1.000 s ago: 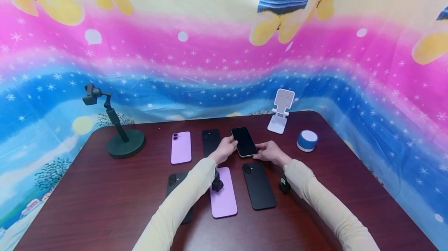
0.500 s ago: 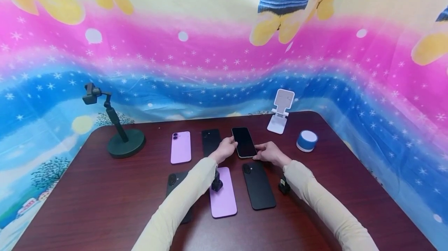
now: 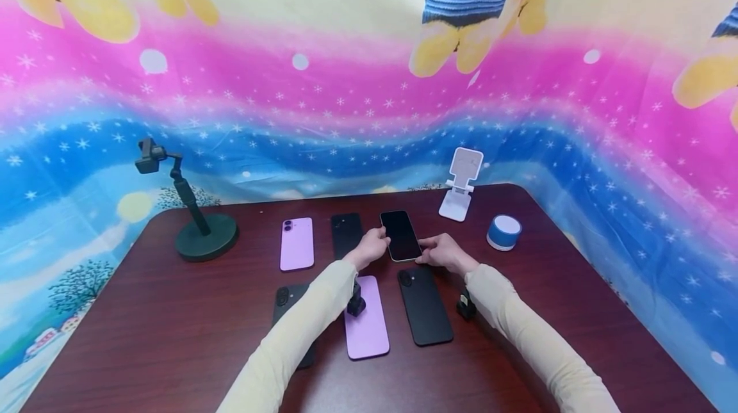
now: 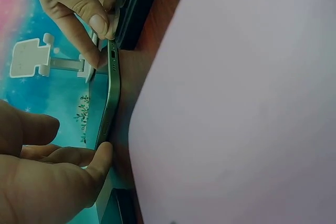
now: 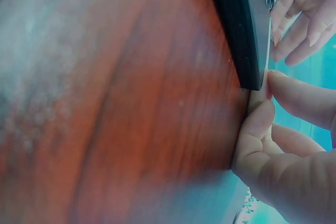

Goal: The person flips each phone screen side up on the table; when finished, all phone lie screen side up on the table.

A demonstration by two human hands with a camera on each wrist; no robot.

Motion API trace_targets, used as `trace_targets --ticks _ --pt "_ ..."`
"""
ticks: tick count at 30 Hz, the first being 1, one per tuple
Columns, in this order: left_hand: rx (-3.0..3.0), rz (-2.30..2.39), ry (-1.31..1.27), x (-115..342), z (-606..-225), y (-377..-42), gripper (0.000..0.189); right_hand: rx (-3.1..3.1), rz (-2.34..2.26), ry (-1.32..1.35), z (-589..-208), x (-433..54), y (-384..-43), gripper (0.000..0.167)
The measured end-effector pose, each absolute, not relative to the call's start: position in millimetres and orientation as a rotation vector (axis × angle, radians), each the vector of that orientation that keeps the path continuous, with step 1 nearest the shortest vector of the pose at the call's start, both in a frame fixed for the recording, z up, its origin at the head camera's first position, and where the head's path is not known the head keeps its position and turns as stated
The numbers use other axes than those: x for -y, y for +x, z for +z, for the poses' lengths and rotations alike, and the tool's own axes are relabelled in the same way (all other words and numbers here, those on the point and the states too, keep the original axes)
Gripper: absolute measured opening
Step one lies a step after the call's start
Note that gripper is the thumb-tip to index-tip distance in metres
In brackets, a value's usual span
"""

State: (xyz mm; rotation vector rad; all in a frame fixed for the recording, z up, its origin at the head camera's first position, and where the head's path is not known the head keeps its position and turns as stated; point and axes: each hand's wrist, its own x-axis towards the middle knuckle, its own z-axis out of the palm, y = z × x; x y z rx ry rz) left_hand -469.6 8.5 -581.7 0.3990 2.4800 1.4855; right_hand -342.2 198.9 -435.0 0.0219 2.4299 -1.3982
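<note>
A smartphone (image 3: pixel 401 235) with a dark screen facing up lies at the back middle of the table. At its left edge, my left hand (image 3: pixel 370 248) touches the side with its fingertips, as the left wrist view also shows. My right hand (image 3: pixel 446 253) pinches the near right corner between thumb and finger; that fingertip (image 4: pixel 100 27) sits beside the charging port. Close in front lies a black phone (image 3: pixel 425 306), back up. Beside it, a lilac phone (image 3: pixel 369 330) is partly covered by my left wrist camera. Another black phone (image 3: pixel 347 234) lies just left of the held one.
Farther left lie a lilac phone (image 3: pixel 296 244) and a dark phone (image 3: pixel 288 294) partly under my left sleeve. A dark green stand (image 3: pixel 206 237) stands back left. A white phone stand (image 3: pixel 461 186) and a blue-and-white round object (image 3: pixel 504 232) are at the back right. A printed cloth (image 3: pixel 323 112) hangs behind the table.
The smartphone's near end has shifted slightly toward the person and a little left, so it turns slightly straighter. Both hands stay at its edges. The head view has shifted very slightly.
</note>
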Motion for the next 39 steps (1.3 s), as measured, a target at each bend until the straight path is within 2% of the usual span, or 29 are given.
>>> trace_targets --ticks 2,5,10,15,20,29,31,36,38,39 --pt "-2.482 1.489 0.400 -5.6 -558.1 -449.5 0.054 -2.428 -1.402 0.018 -434.1 -198.3 -341.4 0.056" --pt "-2.488 1.495 0.394 -3.8 -542.7 -435.0 0.054 -2.439 -1.394 -0.011 -433.1 -197.5 -339.9 0.056" --pt "-2.482 1.531 0.369 0.3 -535.3 -431.4 0.054 -2.457 -1.379 -0.059 -431.3 -197.2 -339.4 0.058" --pt "-2.459 1.694 0.326 14.8 -517.6 -426.0 0.064 -2.401 -1.427 -0.005 -430.4 -198.1 -342.3 0.058" --pt "-2.453 1.776 0.156 40.2 -441.2 -378.9 0.051 -2.376 -1.399 -0.028 -425.8 -203.3 -343.9 0.058" --pt "-2.763 1.508 0.156 89.2 -414.4 -384.2 0.041 -2.291 -1.508 -0.196 -413.6 -197.5 -340.5 0.044" --pt "-2.801 1.511 0.183 98.7 -430.7 -399.5 0.038 -2.201 -1.555 -0.224 -415.2 -186.5 -338.1 0.043" --pt "-2.854 1.465 0.272 126.1 -529.0 -487.5 0.039 -2.047 -1.594 -0.206 -419.0 -148.7 -329.5 0.041" --pt "-2.871 1.415 0.283 131.4 -556.9 -512.8 0.042 -2.006 -1.621 -0.181 -420.4 -135.2 -327.4 0.043" --pt "-2.848 1.389 0.279 132.5 -559.6 -514.7 0.044 -1.993 -1.638 -0.171 -421.3 -129.5 -326.6 0.043"
